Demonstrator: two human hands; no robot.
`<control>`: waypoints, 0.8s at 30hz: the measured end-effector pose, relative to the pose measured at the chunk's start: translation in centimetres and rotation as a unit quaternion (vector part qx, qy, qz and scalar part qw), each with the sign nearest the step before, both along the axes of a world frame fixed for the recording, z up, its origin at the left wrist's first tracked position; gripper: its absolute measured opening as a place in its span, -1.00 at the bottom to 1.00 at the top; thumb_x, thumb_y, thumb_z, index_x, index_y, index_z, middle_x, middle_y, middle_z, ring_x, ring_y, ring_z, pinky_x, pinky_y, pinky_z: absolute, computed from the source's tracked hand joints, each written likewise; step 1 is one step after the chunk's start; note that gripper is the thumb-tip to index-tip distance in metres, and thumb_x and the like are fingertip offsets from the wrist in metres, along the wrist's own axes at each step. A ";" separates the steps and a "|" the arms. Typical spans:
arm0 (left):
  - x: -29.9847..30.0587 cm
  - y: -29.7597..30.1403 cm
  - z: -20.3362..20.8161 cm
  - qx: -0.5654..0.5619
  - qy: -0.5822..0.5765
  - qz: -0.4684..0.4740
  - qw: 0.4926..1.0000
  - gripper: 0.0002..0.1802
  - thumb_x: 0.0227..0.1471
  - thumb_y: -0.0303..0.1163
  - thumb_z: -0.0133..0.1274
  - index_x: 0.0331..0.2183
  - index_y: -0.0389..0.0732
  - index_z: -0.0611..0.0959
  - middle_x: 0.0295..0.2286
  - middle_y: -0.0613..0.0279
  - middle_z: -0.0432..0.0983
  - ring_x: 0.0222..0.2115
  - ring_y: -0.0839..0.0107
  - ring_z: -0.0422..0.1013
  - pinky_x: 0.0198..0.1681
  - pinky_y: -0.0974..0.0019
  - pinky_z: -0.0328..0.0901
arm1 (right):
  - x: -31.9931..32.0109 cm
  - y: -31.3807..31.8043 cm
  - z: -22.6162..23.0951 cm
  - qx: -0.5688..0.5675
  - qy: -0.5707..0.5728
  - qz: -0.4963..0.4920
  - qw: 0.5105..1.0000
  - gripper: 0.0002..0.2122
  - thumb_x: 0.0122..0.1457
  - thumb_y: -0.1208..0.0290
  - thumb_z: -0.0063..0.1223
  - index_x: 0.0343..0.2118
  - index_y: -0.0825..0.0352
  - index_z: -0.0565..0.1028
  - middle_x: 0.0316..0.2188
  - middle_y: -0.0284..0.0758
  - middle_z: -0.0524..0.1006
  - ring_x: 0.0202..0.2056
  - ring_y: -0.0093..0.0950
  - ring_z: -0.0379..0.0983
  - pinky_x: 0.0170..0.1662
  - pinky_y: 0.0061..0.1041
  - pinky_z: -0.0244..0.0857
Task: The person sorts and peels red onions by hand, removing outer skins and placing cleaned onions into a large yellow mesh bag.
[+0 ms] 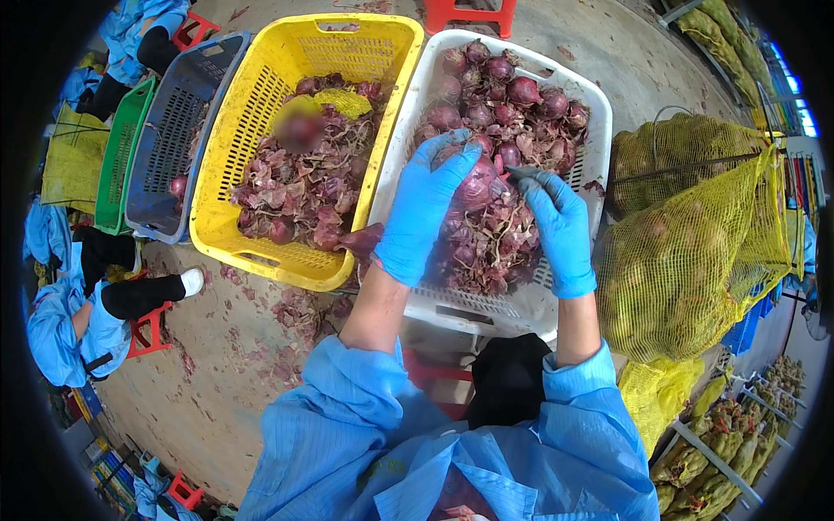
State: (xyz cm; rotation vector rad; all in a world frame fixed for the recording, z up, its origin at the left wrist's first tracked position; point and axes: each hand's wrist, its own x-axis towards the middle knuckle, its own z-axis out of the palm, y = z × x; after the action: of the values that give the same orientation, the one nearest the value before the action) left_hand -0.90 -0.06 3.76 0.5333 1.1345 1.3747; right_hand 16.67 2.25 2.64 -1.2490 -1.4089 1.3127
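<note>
My left hand (427, 201), in a blue glove, is closed around a red onion (475, 187) over the white basket (601, 104). Just right of that onion is my right hand (556, 208), also gloved in blue. Its dirt-darkened fingertips are pinched together; something small and pinkish shows by them, too little of it to name. Whole red onions (524, 91) fill the far part of the white basket. Loose papery onion skins (495, 252) and roots lie in its near part, below my hands.
To the left stand a yellow basket (217, 195) of skins and onions, a blue-grey basket (161, 178) and a green basket (113, 178). Yellow mesh sacks (686, 269) of onions crowd the right. A seated co-worker (74, 313) is at left; skins litter the floor (204, 382).
</note>
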 end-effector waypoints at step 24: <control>-0.9 0.2 -4.4 0.004 -0.122 0.027 0.992 -0.48 0.23 -0.14 -0.09 0.09 -0.28 0.35 -0.02 0.03 0.38 -0.01 0.21 0.37 0.03 -0.01 0.34 | -0.2 -1.9 3.0 0.069 -0.063 0.090 0.992 -0.21 -0.02 0.38 0.29 0.29 0.29 0.13 0.24 -0.21 0.24 0.21 -0.37 0.20 0.16 -0.38 0.20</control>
State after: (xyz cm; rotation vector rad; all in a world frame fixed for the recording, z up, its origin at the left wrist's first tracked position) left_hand -1.78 0.19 -0.68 0.3312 0.9509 1.4479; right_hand 16.51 0.35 5.60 -1.1507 -1.7047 1.2487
